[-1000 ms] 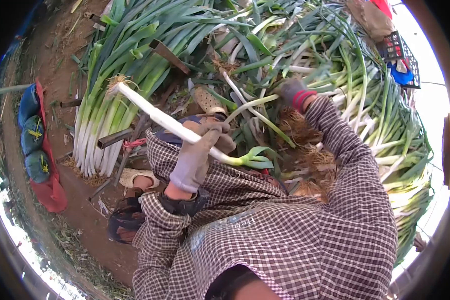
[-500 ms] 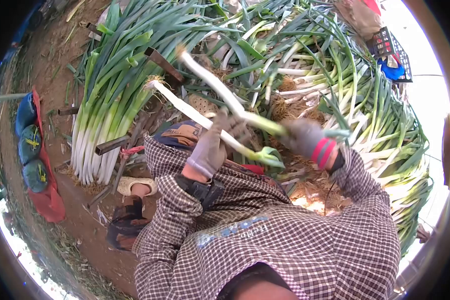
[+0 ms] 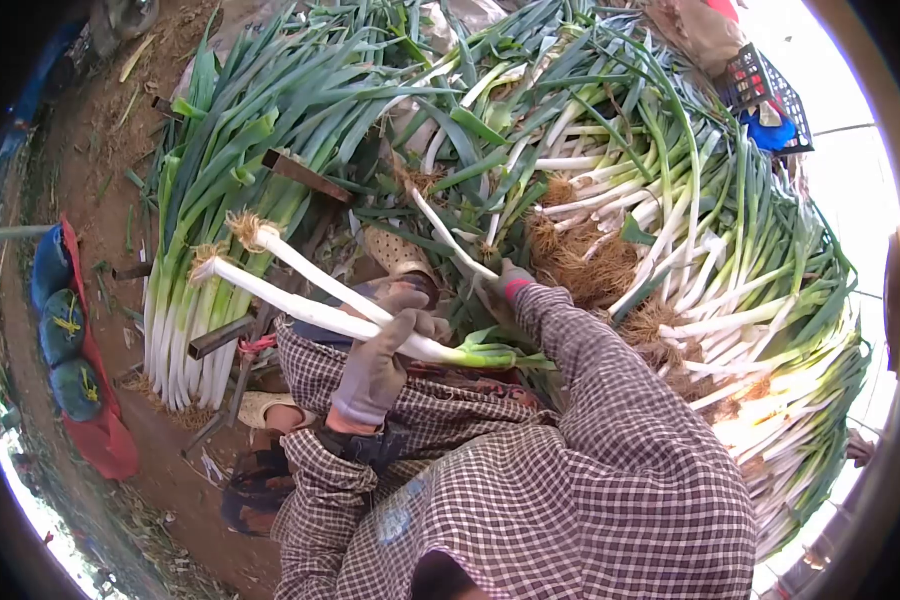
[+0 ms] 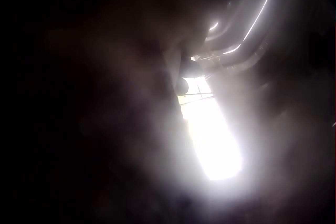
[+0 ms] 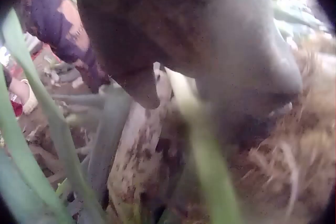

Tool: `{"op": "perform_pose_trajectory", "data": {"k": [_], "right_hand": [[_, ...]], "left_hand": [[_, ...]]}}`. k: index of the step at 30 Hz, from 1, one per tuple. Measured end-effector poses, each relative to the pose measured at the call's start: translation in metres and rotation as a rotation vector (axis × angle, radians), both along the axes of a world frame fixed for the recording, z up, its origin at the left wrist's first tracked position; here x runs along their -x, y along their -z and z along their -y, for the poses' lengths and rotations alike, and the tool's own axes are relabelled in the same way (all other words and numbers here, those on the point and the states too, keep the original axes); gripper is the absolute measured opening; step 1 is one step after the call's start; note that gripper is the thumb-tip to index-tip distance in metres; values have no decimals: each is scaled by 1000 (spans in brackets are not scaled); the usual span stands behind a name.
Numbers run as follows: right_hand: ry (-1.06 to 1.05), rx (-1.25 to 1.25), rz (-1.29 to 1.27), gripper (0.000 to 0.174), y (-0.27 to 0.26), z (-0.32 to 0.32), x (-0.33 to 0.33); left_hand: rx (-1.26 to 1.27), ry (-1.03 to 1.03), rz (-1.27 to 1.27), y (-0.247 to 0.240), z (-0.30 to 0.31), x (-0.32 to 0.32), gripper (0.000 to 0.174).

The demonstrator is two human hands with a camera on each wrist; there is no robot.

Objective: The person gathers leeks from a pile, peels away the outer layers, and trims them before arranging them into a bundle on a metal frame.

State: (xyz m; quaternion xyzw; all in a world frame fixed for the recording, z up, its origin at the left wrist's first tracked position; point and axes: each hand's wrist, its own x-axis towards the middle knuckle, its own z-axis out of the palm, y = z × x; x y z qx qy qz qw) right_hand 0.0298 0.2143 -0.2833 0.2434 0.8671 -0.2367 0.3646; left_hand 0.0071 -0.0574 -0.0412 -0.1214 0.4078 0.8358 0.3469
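Observation:
In the head view my gloved left hand (image 3: pixel 375 375) holds two long leeks side by side. The upper leek (image 3: pixel 320 275) and the lower leek (image 3: pixel 280 298) point their roots up and to the left, and trimmed green tops stick out right of the hand. My gloved right hand (image 3: pixel 510 285) reaches down beside the knees and grips a third leek (image 3: pixel 452 232), whose white shaft slants up from the fingers. In the right wrist view a pale green stalk (image 5: pixel 207 155) runs between thumb and fingers. The left wrist view is mostly dark with a bright patch.
A neat stack of leeks (image 3: pixel 185 330) leans in a metal frame (image 3: pixel 225 335) on the left. A large pile of rooted leeks (image 3: pixel 710 250) spreads to the right. A black crate (image 3: pixel 765 85) stands at the far right, and a red sack (image 3: pixel 100 430) lies at the left.
The right hand has brought a leek over to the left hand, which now holds two instead of one. The right hand has gone down to another leek.

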Motion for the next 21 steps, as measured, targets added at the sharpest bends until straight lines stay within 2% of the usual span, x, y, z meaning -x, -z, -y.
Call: {"op": "perform_pose_trajectory", "data": {"k": [2, 4, 9, 12, 15, 18, 19, 21], "right_hand": [[81, 307, -84, 50, -3, -2, -3], [372, 584, -138, 34, -90, -1, 1], [210, 619, -358, 32, -151, -33, -29], [395, 802, -342, 31, -191, -13, -43], [458, 792, -489, 31, -213, 8, -51], [357, 751, -500, 31, -233, 27, -66], [396, 808, -490, 32, -238, 28, -72], [249, 710, -554, 32, -250, 32, -74]], "left_hand": [[-8, -63, 86, 0, -1, 2, 25], [-14, -19, 15, 9, 1, 6, 27], [-50, 15, 120, 7, -21, 24, 37], [-51, 47, 176, 17, -26, 30, 47], [-19, 31, 199, 26, -25, 30, 48], [-93, 99, 235, 8, -20, 25, 48], [-74, 109, 244, 5, -21, 23, 45], [-101, 151, 269, -9, -23, 18, 42]]}}
